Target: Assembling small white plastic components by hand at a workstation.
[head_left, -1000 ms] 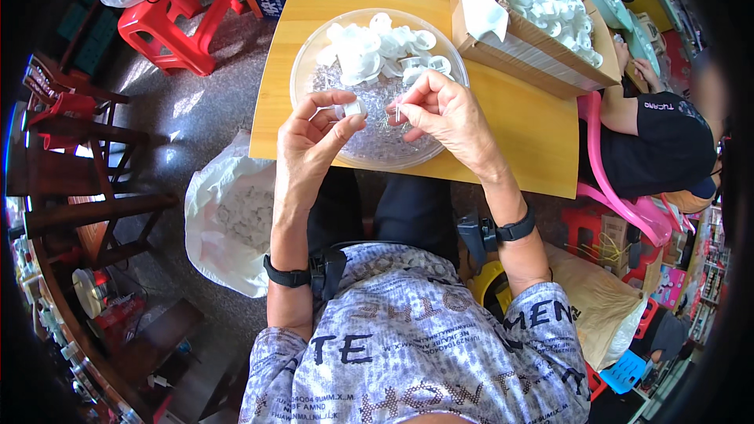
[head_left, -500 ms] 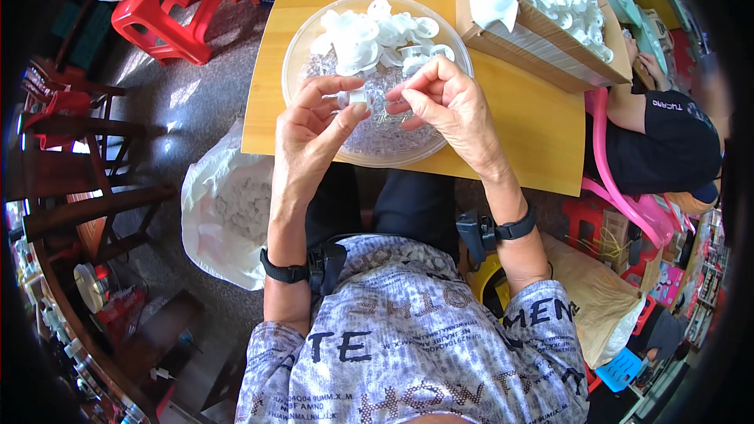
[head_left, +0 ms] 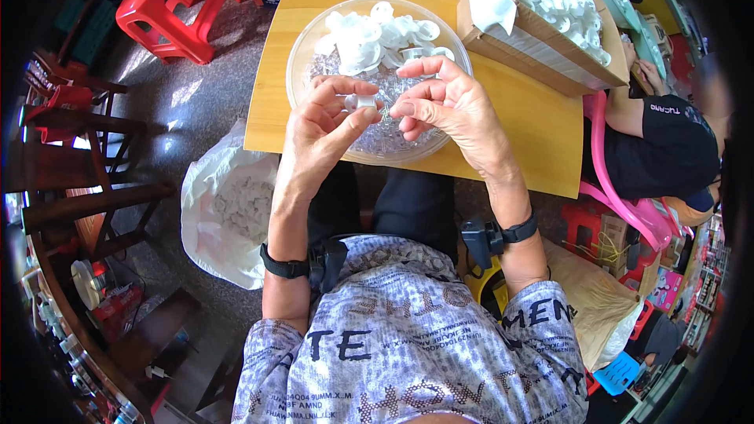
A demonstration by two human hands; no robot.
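My left hand [head_left: 318,126] pinches a small white plastic spool-shaped piece [head_left: 364,100] between thumb and fingers, above a round clear tub [head_left: 292,82]. Just to its right, my right hand [head_left: 452,110] is closed at thumb and forefinger, with its fingertips close to the piece. What those fingertips hold is too small to make out. In the tub, a heap of white flanged plastic pieces [head_left: 361,39] lies at the far side. Many small shiny, see-through bits [head_left: 393,144] cover the near part under my hands.
The tub stands on a yellow wooden table [head_left: 518,141]. A cardboard box [head_left: 542,47] full of white pieces is at the far right. Left of my legs sits a white sack [head_left: 228,220] of small pieces. Another person [head_left: 660,141] works at right, by a pink chair [head_left: 605,157].
My right hand's thumb and forefinger have drawn together and lowered slightly. The white piece in my left hand has tilted a little and shifted slightly right.
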